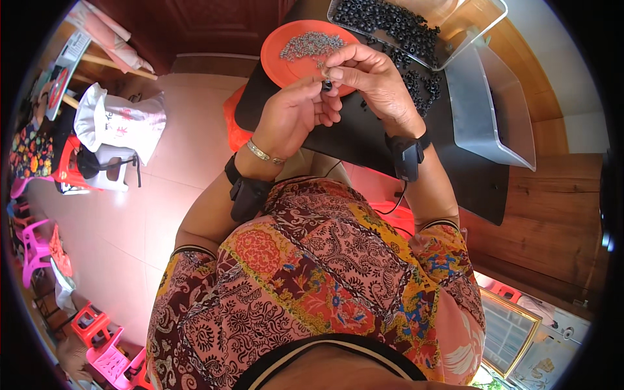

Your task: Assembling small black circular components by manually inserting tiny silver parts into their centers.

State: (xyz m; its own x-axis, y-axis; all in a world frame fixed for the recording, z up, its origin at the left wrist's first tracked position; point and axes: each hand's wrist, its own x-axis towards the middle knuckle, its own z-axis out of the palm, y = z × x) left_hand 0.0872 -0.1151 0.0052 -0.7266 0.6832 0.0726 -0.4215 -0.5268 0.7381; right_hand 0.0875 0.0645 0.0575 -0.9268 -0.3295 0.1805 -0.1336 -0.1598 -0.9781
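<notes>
Above the near edge of a black table (pixel 364 130), my two hands meet. My left hand (pixel 294 110) is closed at thumb and forefinger on a small black plastic part (pixel 326 86), its other fingers loosely curled. My right hand (pixel 377 81) pinches thumb and forefinger just above that part, on something tiny that I cannot make out. Behind the hands lies a round orange-red plate (pixel 276 58) bearing a heap of small silvery metal pieces (pixel 312 45). Loose black plastic parts (pixel 422 91) are spread on the table to the right of my right hand.
A clear plastic bin (pixel 478 39) full of black parts stands at the far right, beside a translucent bin (pixel 484 104). On the floor at left are a white sack (pixel 123 123) and red and pink stools (pixel 91 325). A wooden cabinet (pixel 552 221) flanks the table's right.
</notes>
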